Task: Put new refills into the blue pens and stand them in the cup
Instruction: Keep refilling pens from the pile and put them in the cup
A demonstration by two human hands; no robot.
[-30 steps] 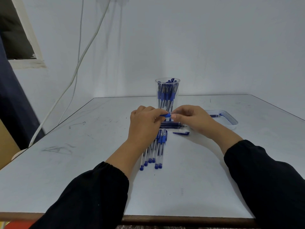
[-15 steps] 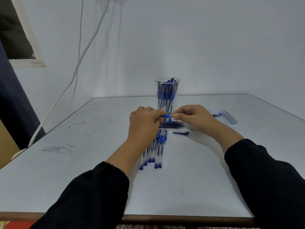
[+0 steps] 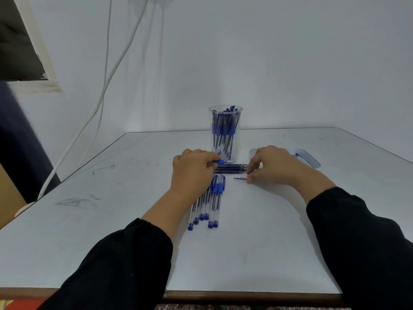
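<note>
Right hand now off the pen, down at the cap.

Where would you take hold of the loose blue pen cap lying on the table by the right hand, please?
Pinch the pen cap across its narrow width near its middle, coming down from above. It lies flat and thin on the table, pointing left to right, so only its two long sides offer purchase. The right hand already has fingertips at its right end; the refills lie just behind it.
</note>
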